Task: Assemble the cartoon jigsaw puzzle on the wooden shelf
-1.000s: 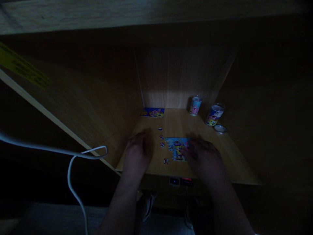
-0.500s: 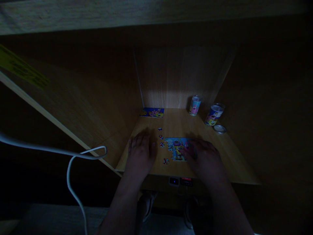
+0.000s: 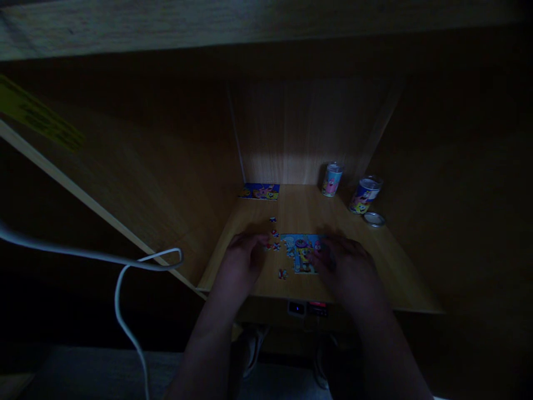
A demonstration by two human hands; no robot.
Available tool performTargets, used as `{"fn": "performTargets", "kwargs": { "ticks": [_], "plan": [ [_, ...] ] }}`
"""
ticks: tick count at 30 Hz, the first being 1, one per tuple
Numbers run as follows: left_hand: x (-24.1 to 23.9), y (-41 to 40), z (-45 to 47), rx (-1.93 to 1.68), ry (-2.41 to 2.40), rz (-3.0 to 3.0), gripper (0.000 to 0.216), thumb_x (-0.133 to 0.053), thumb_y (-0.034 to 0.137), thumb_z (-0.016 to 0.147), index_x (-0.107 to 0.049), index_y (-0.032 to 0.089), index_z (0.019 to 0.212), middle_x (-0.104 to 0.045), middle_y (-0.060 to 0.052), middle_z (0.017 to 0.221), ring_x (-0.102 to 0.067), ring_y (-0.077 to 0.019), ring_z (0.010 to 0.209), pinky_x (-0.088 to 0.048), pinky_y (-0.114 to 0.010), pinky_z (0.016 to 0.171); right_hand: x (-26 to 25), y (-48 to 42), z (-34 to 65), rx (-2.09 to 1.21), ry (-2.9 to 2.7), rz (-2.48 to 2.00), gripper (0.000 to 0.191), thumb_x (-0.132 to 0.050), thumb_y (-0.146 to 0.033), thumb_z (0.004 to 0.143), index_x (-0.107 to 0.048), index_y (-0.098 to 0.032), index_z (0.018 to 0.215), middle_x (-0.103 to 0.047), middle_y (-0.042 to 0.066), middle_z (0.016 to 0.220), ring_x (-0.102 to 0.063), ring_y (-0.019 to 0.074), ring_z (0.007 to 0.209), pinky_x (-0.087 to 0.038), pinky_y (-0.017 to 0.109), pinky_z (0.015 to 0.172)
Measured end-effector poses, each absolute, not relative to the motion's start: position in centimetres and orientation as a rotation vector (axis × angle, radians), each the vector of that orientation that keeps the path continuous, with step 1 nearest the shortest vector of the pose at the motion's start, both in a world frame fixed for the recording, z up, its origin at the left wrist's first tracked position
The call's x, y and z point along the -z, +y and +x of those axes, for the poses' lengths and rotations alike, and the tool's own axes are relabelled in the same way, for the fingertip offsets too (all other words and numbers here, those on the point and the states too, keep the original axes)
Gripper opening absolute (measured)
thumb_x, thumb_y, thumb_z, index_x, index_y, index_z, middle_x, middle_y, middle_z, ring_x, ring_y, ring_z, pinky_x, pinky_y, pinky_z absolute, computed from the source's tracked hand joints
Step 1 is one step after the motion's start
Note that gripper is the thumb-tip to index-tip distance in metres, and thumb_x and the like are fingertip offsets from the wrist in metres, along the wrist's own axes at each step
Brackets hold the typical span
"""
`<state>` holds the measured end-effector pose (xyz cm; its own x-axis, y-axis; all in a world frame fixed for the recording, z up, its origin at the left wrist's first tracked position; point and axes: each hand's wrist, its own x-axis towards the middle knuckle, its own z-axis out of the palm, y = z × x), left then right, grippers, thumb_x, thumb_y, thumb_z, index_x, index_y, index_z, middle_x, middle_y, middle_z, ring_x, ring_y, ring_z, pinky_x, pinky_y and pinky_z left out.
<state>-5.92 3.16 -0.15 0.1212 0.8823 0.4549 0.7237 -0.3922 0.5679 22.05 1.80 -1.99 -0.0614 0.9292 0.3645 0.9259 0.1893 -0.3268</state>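
desk (image 3: 308,211): smooth wood-grain laminate | puzzle (image 3: 302,254): printed card | lid (image 3: 373,219): shiny metal | cable (image 3: 83,260): plastic

No legible text anywhere. Dark print on a yellow label (image 3: 39,114) at upper left, too dim and blurred to read. No readable lettering on the jigsaw puzzle (image 3: 300,254), the cartoon picture card (image 3: 260,191) or the two cartoon-printed cans (image 3: 332,179). Only a blue glow and a red glow on the small devices (image 3: 296,308) below the table edge, no digits discernible.
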Motion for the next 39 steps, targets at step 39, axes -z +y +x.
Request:
{"fn": "performTargets", "kwargs": {
  "ticks": [39],
  "plan": [
    [-0.2, 2.8, -4.8, -0.995, 1.753, 2.366, 0.025, -0.062, 0.022, 0.107, -0.081, 0.024, 0.123, -0.076, -0.014, 0.14, -0.067, -0.0377, 0.135, -0.054, -0.065, 0.119, 1.6, 1.8, 21.9, -0.021, -1.989, -1.747, 0.046, -0.061, -0.057, 0.109, -0.077, -0.022, 0.135, -0.075, 0.016, 0.147, -0.066, 0.0386, 0.137, -0.052, 0.061, 0.116]
  ]
}}
